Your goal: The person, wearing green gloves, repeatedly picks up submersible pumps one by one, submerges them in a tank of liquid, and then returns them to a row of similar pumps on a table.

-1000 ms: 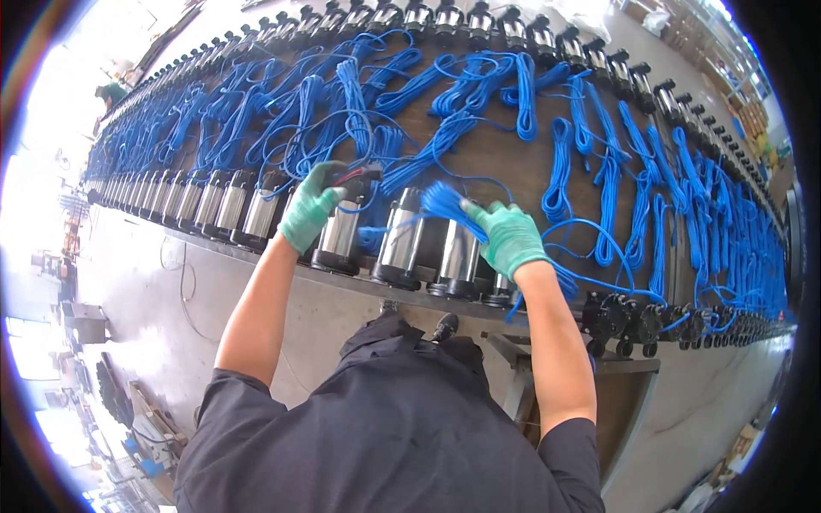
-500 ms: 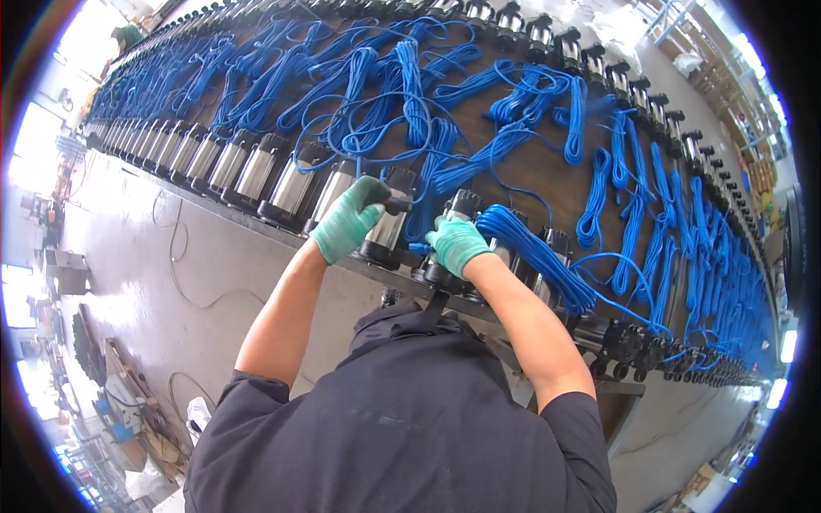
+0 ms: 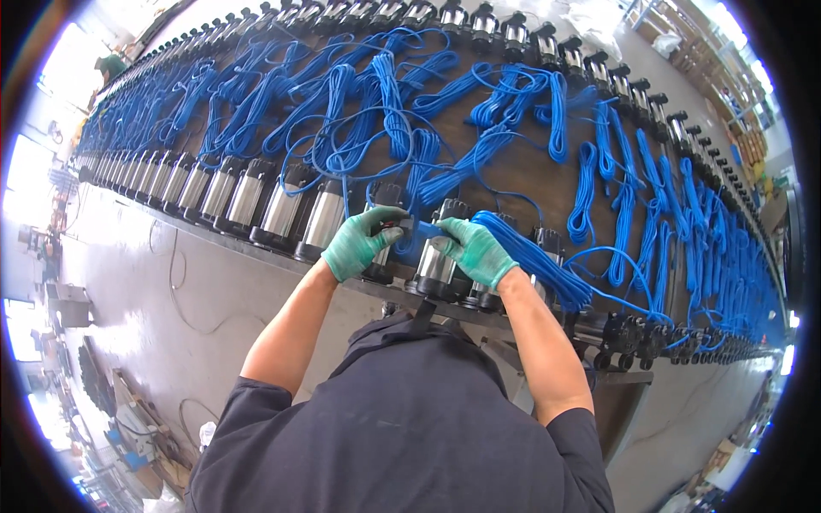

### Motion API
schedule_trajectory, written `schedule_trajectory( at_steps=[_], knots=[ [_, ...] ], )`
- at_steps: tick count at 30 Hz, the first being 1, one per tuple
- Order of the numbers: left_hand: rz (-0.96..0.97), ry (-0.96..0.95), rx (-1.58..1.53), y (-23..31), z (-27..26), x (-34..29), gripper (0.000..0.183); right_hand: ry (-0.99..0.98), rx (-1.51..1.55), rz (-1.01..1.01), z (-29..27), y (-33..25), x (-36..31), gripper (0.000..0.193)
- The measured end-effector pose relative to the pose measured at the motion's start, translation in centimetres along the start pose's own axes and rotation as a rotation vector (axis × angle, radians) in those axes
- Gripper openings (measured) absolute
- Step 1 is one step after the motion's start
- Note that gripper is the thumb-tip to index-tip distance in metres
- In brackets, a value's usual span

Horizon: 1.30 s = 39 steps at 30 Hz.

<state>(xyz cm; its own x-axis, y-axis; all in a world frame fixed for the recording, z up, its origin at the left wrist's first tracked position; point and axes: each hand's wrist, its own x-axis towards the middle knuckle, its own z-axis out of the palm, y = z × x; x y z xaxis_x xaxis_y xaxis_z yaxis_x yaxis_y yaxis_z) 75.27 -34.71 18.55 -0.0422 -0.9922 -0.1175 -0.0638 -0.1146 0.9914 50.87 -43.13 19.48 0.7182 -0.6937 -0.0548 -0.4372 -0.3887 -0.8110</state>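
Note:
Both my hands wear green gloves and come close together over the near row of silver motors with black ends. My left hand (image 3: 364,243) is closed, thumb and fingers pinching a small dark piece, perhaps a cable end. My right hand (image 3: 477,251) is closed too, its fingertips on a blue cable end (image 3: 425,229) that spans the gap between the hands. Below that gap stands a silver motor (image 3: 437,263), upright. A coiled bundle of blue cable (image 3: 547,265) lies over the motors just right of my right hand.
Many blue cable bundles (image 3: 392,103) cover the dark table top (image 3: 532,184). Upright motors (image 3: 248,195) line its near edge, and a far row of motors (image 3: 515,38) stands behind. Motors lying down (image 3: 629,335) are at the near right. A thin cable (image 3: 175,265) trails on the floor.
My right hand has risen from the motor's lower part, bringing the blue cable end up to my left hand. My left hand has turned slightly inward. The view has shifted a little.

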Motion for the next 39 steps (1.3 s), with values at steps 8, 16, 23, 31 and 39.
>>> schedule_trajectory(
  at_steps=[8,16,23,31,39],
  knots=[
    [-0.056,-0.118,0.223,1.7,0.5,1.5,0.041,-0.009,-0.043,-0.05,-1.2,-0.2,-0.4,0.03],
    [-0.033,-0.164,0.126,0.7,1.6,1.7,0.039,-0.092,-0.101,0.035,-1.5,-0.5,0.0,0.034],
    [-0.024,-0.135,0.222,0.1,2.4,3.7,0.045,0.059,-0.034,0.08,0.5,1.6,0.4,0.045],
    [-0.061,-0.242,0.515,-2.4,0.4,3.3,0.057,1.036,-0.236,0.029,1.7,-1.0,-14.2,0.021],
    [0.051,-0.073,0.637,-6.2,1.6,2.3,0.038,1.335,-0.635,1.319,10.2,5.2,-48.6,0.022]
  ],
)
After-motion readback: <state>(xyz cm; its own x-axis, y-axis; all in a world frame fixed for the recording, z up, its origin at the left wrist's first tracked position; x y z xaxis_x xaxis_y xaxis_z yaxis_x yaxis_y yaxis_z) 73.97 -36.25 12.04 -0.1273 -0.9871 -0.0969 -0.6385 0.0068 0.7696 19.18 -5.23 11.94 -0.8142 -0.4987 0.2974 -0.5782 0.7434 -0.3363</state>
